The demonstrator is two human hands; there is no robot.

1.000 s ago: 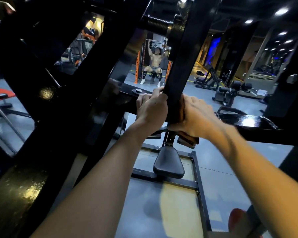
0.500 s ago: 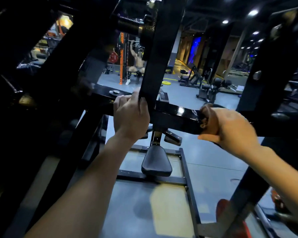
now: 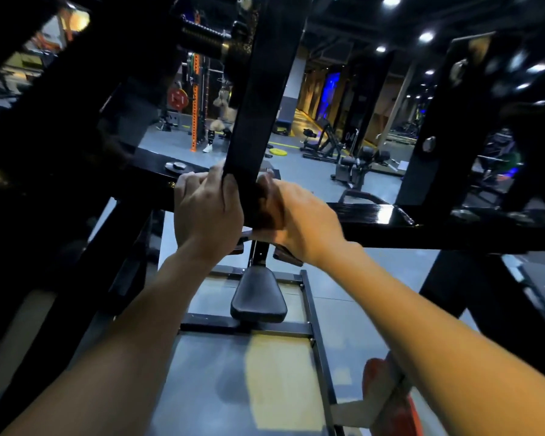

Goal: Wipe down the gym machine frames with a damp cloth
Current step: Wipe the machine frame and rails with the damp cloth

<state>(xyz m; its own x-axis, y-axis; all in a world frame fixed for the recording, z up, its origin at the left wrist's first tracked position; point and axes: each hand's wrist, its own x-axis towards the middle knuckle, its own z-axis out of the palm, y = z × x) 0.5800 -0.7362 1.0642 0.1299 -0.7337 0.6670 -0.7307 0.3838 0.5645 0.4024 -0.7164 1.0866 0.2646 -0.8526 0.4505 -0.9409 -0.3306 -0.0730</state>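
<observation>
Both hands meet at the slanted black upright (image 3: 258, 105) of the gym machine, where it crosses the glossy black crossbar (image 3: 375, 221). Left hand (image 3: 206, 212) is wrapped around the upright's left edge, thumb on its near face and fingers curled behind. Right hand (image 3: 302, 221) presses a dark brownish cloth (image 3: 266, 206) against the upright's right edge, fingers curled over the wad; the cloth is blurred and its weave cannot be made out.

Half a second ago the right hand was out along the crossbar, well right of the upright, with the cloth bunched on the bar; now it is back against the upright, touching the left hand's side of the post. The left hand keeps the same grip.

The frame is square-section steel, painted black; the crossbar shines with light streaks, the upright looks matte. A knurled metal sleeve (image 3: 202, 36) juts out near the upright's top. Below hangs a rounded, padded black seat (image 3: 258, 297) on a rectangular base frame (image 3: 315, 322) over grey floor (image 3: 221, 388) with a yellow patch. Red weight plate (image 3: 177, 99) and orange rack (image 3: 195, 99) stand far back. A pale "04" shows on a distant column (image 3: 350, 133).
</observation>
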